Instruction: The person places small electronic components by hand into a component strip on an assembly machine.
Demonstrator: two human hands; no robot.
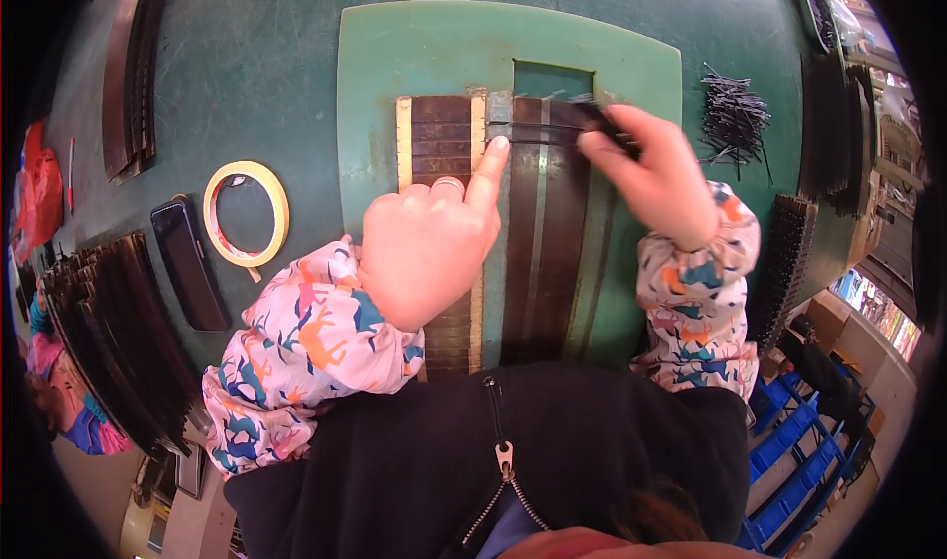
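Observation:
A green board (434, 36) lies in front of me, with a rectangular cutout near its far edge. Dark brown ribbed strips (441, 135) edged with cream tape sit on its left part, and a dark flat panel (543, 233) on its right. My left hand (431, 233) reaches over the strips, index finger stretched out and its tip down beside thin black pieces (538, 133) that cross the panel. The other fingers are curled, holding nothing visible. My right hand (661, 169) grips a dark tool (607, 130) over the panel's far end; motion blurs its shape.
A pile of thin black pieces (735, 115) lies right of the board. To the left are a tape roll (277, 225), a phone (189, 263) and stacked dark strips (118, 332). More dark strips (789, 263) line the right edge. Another person's sleeve (84, 411) shows far left.

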